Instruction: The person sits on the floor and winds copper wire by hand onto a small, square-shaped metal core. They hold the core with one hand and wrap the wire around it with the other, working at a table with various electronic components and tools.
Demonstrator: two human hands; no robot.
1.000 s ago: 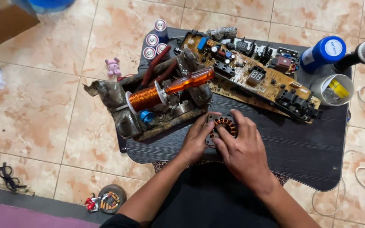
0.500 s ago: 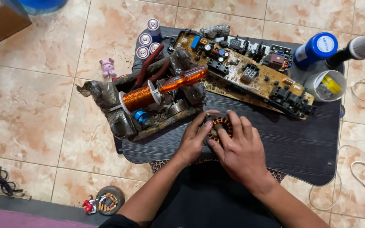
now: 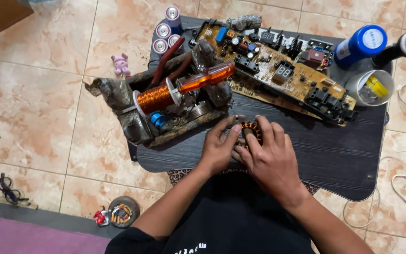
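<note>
Both of my hands close around a small round motor stator (image 3: 252,130) with copper windings, resting on the dark low table (image 3: 334,160). My left hand (image 3: 219,148) grips its left side, fingers curled over the rim. My right hand (image 3: 269,157) covers it from the right and above, fingers pressed on the top. Most of the stator is hidden under my fingers.
A yellow circuit board (image 3: 278,70) lies behind my hands. To the left stands a grimy tray (image 3: 132,122) with a copper wire spool (image 3: 155,98) and an orange-handled screwdriver (image 3: 205,77). Three batteries (image 3: 165,33), a blue can (image 3: 360,44) and a white cup (image 3: 370,87) sit at the back.
The view has shifted slightly. My fingers have moved a little over the stator, which stays in the same place on the table.
</note>
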